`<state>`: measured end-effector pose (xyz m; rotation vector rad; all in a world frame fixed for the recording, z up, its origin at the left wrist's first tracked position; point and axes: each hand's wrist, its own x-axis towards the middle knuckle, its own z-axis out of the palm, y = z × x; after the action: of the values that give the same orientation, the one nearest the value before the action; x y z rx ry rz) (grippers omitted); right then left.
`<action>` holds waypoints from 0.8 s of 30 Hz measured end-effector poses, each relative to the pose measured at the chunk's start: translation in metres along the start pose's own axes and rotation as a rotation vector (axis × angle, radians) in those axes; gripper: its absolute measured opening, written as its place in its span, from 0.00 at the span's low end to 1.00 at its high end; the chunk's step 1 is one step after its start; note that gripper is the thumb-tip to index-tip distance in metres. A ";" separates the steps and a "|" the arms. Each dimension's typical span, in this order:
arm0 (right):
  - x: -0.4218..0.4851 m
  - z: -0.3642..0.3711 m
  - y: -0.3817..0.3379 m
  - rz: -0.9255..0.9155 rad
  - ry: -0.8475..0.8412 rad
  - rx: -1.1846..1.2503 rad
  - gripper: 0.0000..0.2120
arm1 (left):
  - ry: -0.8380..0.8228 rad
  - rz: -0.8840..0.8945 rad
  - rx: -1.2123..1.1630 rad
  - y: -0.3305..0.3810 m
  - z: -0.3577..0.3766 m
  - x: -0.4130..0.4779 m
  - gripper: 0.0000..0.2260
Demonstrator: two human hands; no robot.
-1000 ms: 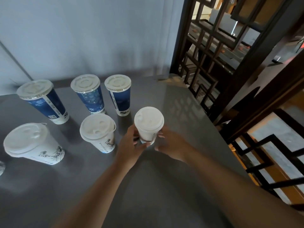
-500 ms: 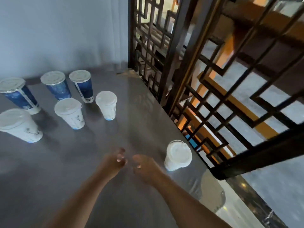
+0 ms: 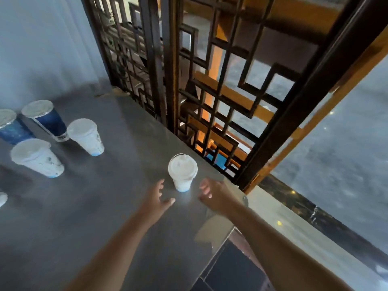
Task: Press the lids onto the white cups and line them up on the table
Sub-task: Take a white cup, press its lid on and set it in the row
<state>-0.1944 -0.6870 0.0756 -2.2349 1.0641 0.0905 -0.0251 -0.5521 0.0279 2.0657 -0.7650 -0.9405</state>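
- The grey table fills the lower left of the view, and all the cups stand on it.
- At the table's left edge, a first blue cup with a pale lid is cut off by the frame. Nearer along that edge is a white sliver, too little of it showing to identify.
- Just in front of that cup stands a first white cup, lidded, with faint dark print on its side.
- Behind it, toward the far edge, a second blue cup stands lidded beside the first.
- Close beside that cup on its right, a second white cup stands upright with its lid on.
- The left hand hovers over the table just left of the lone cup. Its fingers are spread and nearly straight, with the thumb pointing right. It holds nothing and does not touch the cup.
- The lone white cup stands near the table's right edge, between the two hands and well apart from the group. Its lid is on, but I cannot tell whether it is fully seated.
- The right hand is just right of that cup, by the right edge. Its fingers are loosely curved and apart, gripping nothing and clear of the cup.
- A dark wooden lattice screen rises along the table's right edge.
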 end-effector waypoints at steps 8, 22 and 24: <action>0.058 -0.013 -0.032 -0.247 0.152 -0.053 0.41 | 0.037 0.135 -0.123 0.003 0.010 0.048 0.32; 0.055 -0.023 -0.056 -0.167 -0.075 0.020 0.38 | -0.164 0.171 -0.246 -0.004 0.010 0.012 0.26; 0.041 -0.035 -0.069 -0.173 -0.151 0.031 0.36 | -0.175 0.177 -0.324 0.002 0.000 -0.021 0.24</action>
<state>-0.1250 -0.7030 0.1265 -2.2431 0.7838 0.1642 -0.0375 -0.5377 0.0373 1.6252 -0.8122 -1.0763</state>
